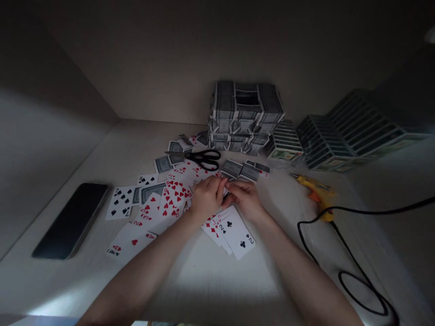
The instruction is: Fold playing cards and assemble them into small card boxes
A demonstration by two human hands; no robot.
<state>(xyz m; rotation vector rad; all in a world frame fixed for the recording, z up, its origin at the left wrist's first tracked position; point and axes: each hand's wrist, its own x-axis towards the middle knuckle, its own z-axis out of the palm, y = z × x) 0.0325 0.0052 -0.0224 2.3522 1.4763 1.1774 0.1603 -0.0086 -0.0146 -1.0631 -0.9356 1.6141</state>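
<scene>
My left hand (208, 195) and my right hand (245, 197) meet over the middle of the table, fingers closed. Between the fingertips shows a small white edge of a playing card (225, 192), mostly hidden by the fingers. Just below them, a two of clubs (238, 233) lies face up on a few red-suited cards. Loose playing cards (175, 199), many of them hearts, spread out beside and under my left forearm. Several cut or folded cards with patterned backs (249, 172) rest beyond my right hand.
Black-handled scissors (205, 158) lie on the cards. Behind stands a structure of folded cards (246, 113). Stacked card boxes (326, 140) line the back right. A yellow glue gun (317, 192) with a looping black cord (350, 246) is at right, a phone (72, 220) at left.
</scene>
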